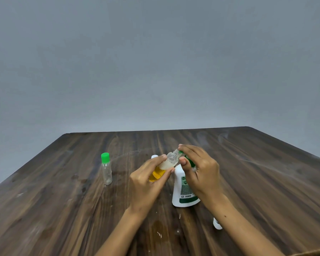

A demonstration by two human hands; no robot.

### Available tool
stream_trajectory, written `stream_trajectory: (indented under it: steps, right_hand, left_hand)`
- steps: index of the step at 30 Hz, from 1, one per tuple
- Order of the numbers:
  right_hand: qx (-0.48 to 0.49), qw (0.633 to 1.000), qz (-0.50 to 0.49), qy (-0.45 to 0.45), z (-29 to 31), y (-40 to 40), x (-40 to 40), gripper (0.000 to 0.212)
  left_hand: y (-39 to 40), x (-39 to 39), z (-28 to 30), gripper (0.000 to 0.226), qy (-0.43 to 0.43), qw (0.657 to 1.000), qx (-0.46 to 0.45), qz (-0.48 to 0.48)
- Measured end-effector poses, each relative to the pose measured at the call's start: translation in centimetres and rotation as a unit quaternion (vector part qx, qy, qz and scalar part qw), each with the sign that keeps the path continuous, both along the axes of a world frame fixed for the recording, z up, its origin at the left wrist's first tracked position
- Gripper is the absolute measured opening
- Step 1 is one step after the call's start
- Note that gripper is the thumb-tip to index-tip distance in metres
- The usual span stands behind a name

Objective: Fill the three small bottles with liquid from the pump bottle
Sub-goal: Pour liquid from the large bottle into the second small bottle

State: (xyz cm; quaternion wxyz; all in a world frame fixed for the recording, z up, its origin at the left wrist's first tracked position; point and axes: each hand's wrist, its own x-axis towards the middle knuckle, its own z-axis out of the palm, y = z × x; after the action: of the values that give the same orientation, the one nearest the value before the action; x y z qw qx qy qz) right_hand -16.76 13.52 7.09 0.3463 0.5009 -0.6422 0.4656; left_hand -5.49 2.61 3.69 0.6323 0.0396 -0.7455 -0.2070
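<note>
My left hand (pixel 148 182) grips a small clear bottle (pixel 171 159), uncapped and tilted, with yellow liquid in its lower end. Its mouth points up and right to the green pump head of the white pump bottle (pixel 181 191), which stands on the table. My right hand (pixel 201 169) lies over that pump head, fingers on top and thumb under the nozzle, hiding most of it. A second small clear bottle (pixel 106 170) with a green cap stands upright to the left, apart from both hands. Behind my left hand a white top (pixel 154 156) peeks out; I cannot tell what it belongs to.
A small white cap (pixel 217 224) lies on the dark wooden table (pixel 63 209) under my right forearm. A wet yellowish patch (pixel 157 224) and white flecks mark the wood near me. A grey wall stands behind the table's far edge.
</note>
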Motion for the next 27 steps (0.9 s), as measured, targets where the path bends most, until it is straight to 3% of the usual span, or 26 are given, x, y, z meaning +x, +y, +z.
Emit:
stream_trajectory:
  steps: [27]
  right_hand:
    - [-0.007,0.999,-0.016,0.046,1.2,0.1,-0.2,0.069]
  left_hand:
    - [0.0,0.3,0.0,0.036,-0.008,1.0,0.009,-0.006]
